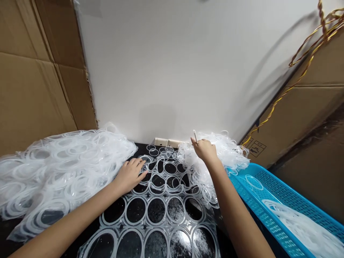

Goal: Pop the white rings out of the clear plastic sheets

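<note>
A translucent plastic sheet with rows of round rings [146, 225] lies on a dark, speckled surface. My left hand [131, 173] rests on its far left part, fingers spread and palm down. In my right hand [205, 149] is a thin white stick [195, 137], its tip pointing up; the fingers are closed around it. This hand is over a heap of loose thin clear rings [199, 168], which spills onto the sheet's right side. A few single rings [153, 152] lie beyond the sheet's far edge.
To the left is a large pile of translucent ring sheets [67, 165]. A blue plastic basket [243, 188] with translucent pieces inside stands at the right. A white wall [172, 71] rises behind, with cardboard [34, 89] on the left and twisted yellow-brown wires [290, 86] hanging at the right.
</note>
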